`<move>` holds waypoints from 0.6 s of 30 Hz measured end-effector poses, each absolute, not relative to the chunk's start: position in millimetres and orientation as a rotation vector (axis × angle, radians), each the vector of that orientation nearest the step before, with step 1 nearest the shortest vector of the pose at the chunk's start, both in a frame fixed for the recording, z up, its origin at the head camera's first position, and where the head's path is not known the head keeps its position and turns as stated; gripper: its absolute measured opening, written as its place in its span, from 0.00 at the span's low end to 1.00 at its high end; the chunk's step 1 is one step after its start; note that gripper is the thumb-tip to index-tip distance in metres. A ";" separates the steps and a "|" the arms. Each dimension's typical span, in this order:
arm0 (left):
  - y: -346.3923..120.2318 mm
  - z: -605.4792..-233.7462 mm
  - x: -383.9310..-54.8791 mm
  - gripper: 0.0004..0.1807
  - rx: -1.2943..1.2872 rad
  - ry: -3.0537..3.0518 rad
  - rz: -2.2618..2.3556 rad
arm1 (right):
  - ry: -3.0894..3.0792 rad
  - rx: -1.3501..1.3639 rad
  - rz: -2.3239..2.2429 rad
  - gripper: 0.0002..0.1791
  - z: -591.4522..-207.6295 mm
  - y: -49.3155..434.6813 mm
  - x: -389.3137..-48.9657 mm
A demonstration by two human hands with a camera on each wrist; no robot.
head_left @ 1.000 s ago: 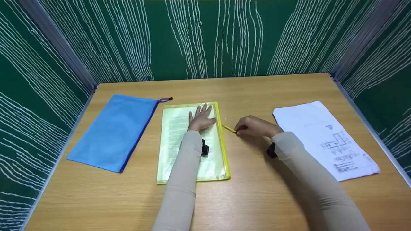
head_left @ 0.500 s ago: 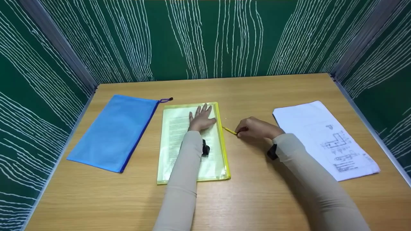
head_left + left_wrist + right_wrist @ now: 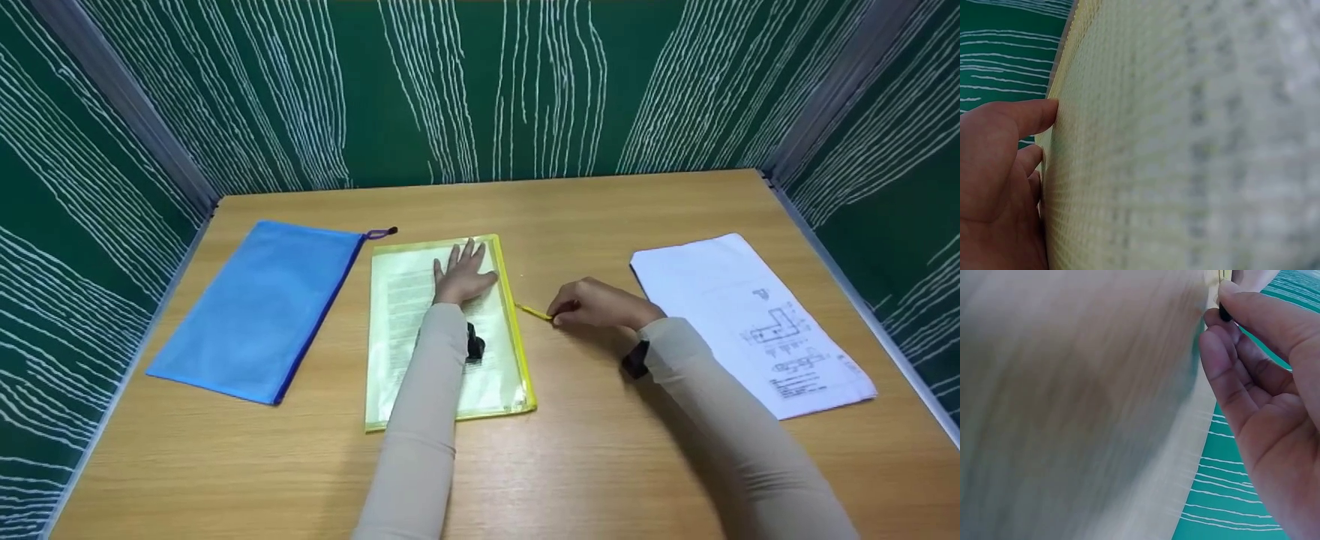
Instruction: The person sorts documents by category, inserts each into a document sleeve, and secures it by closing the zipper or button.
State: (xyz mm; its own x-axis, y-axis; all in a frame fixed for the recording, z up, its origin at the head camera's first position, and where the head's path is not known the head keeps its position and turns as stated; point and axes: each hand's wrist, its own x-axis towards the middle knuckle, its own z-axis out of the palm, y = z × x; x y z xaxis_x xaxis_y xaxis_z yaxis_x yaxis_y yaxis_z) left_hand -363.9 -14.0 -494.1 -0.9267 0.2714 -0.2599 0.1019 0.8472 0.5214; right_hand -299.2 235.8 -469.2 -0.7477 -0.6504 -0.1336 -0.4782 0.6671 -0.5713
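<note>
A see-through yellow zip pouch (image 3: pixel 520 345) with a printed sheet inside lies flat on the wooden table. My left hand (image 3: pixel 461 279) rests on its upper part, fingers spread. In the left wrist view, the thumb and fingertips (image 3: pixel 1044 112) touch the pouch's mesh surface, which fills most of that view. Beside the pouch's right edge, my right hand (image 3: pixel 600 304) pinches the yellow zipper pull (image 3: pixel 531 310), drawn out sideways from the edge. The pull's black end (image 3: pixel 1225 313) shows between thumb and forefinger in the right wrist view.
A blue zip pouch (image 3: pixel 259 315) with a purple pull loop (image 3: pixel 381 233) lies to the left. On the right is a stack of white paper (image 3: pixel 712 300) with a printed drawing, partly under the right forearm. Green walls with white lines enclose the table (image 3: pixel 570 480).
My right hand has slid slightly toward the near side with the zipper pull, along the yellow pouch's edge. The left hand stays in place on the pouch. The head view has shifted a little.
</note>
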 end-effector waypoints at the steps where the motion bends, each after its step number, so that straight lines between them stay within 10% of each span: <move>1: -14.3 -493.6 -364.2 0.39 0.289 2.697 0.738 | 2.558 -0.881 -0.739 0.10 -468.9 235.6 -299.2; 18: -18.7 -492.9 -365.4 0.38 0.314 2.696 0.725 | 2.557 -1.032 -0.664 0.09 -463.6 231.5 -292.7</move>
State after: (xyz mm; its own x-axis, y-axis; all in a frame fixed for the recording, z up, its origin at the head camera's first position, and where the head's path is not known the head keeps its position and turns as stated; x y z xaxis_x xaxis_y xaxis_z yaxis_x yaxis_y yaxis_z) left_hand -365.4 -18.7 -492.9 -0.9210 0.2926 -0.2571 0.1241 0.8462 0.5182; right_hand -292.7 231.5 -463.6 -0.6952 -0.7112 -0.1041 -0.5706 0.6341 -0.5218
